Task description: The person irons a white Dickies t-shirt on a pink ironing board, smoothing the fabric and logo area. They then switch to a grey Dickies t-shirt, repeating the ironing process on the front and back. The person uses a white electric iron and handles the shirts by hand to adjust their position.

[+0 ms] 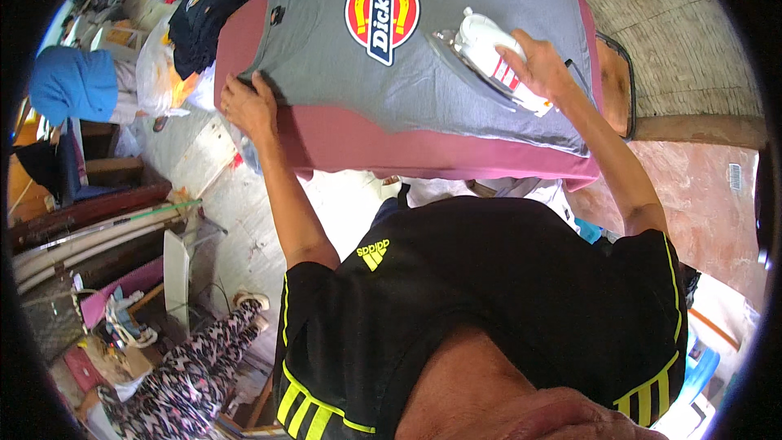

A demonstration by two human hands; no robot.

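A grey T-shirt (326, 73) with a large red, yellow and blue print lies spread over a padded board covered in maroon cloth (423, 151). Its neckline, with a small dark label, is toward the left end. My right hand (538, 69) is closed round the handle of a white clothes iron (485, 41), whose soleplate is on the shirt to the right of the print. At the board's left edge my left hand (251, 107) rests on the maroon cloth beside the shirt's edge, fingers apart. Its fingertips are near the board's rim.
Dark folded garments (204, 16) and a clear plastic bag (159, 73) are beyond the board's left end. A person in patterned trousers (183, 375) is at the lower left, near cluttered shelves. A metal-framed wooden stand (615, 85) adjoins the board's right end.
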